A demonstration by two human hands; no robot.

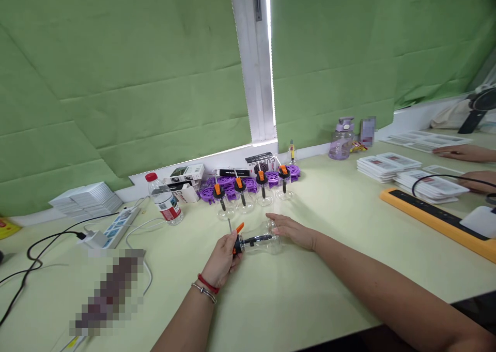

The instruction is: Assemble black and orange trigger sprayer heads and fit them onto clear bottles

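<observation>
A clear glass bottle [258,244] with a black and orange cap and a dark tube inside lies on its side, just over the table, in the middle of the head view. My left hand [223,259] is closed round its cap end, below the raised orange lever. At the bottle's base, my right hand [292,230] rests its stretched-out fingers against the glass. Behind, several similar bottles [264,193] with orange and black tops stand upright in a row, in front of purple plastic pieces [232,189].
A red-capped water bottle [166,199] and a power strip [120,227] with cables stand left. At right are a yellow-orange bar [437,223], stacks of white cards [377,167], a purple drinking bottle [341,140] and another person's hands [463,153]. Small boxes [188,172] line the back.
</observation>
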